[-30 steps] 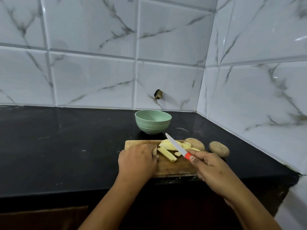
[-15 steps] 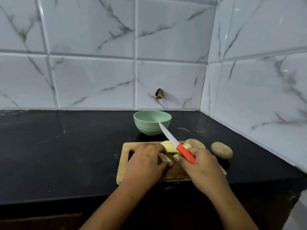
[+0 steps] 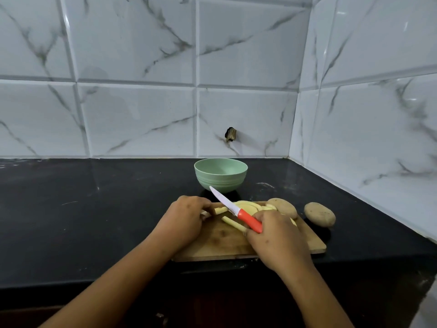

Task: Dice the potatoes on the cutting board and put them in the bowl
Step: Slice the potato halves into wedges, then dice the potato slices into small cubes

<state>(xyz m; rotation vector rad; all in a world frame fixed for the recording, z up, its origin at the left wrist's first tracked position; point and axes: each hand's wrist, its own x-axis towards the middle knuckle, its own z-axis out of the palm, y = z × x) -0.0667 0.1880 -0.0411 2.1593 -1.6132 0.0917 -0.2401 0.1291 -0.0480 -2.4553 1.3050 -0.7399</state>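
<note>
While the left hand (image 3: 183, 218) curls its fingers down on a potato strip (image 3: 220, 210) at the far left of the cutting board (image 3: 217, 242), the right hand (image 3: 276, 237) is wrapped fully round the orange handle of the knife (image 3: 234, 209), blade tilted up over mid-board. A second strip (image 3: 233, 223) lies mid-board, with slices (image 3: 246, 205) at the far edge. One whole potato (image 3: 282, 207) is on the board's right end, and another potato (image 3: 319, 214) is just off it. The bowl (image 3: 221, 175) is just behind the board.

cutting board (image 3: 220, 242) partly under left hand (image 3: 183, 218), potato slices (image 3: 246, 205) partly behind right hand (image 3: 280, 240)
</note>
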